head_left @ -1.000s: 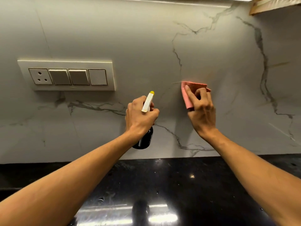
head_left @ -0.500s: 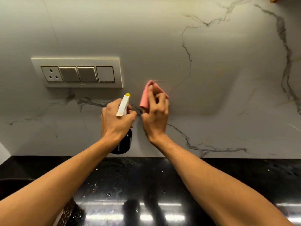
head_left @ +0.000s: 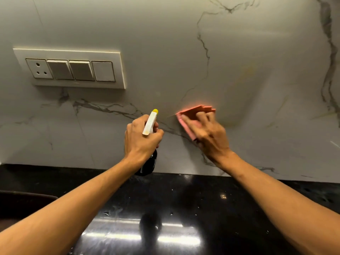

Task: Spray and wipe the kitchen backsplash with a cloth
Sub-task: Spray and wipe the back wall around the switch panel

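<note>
The white marble backsplash (head_left: 239, 70) with grey veins fills the upper view. My left hand (head_left: 140, 138) grips a spray bottle (head_left: 150, 122) with a white head, yellow nozzle tip and dark body, held a little off the wall with the nozzle toward it. Just to its right, my right hand (head_left: 207, 133) presses a folded pink cloth (head_left: 195, 112) flat against the backsplash, fingers spread over it. The cloth's lower part is hidden under the hand.
A white switch plate (head_left: 73, 69) with one socket and three switches is mounted on the wall at the left. A glossy black countertop (head_left: 184, 218) runs below the wall. A dark rim (head_left: 22, 197) shows at the left edge.
My right hand has swept the cloth left and then back right along the wall, now slightly lower. My left hand keeps holding the bottle close beside it.
</note>
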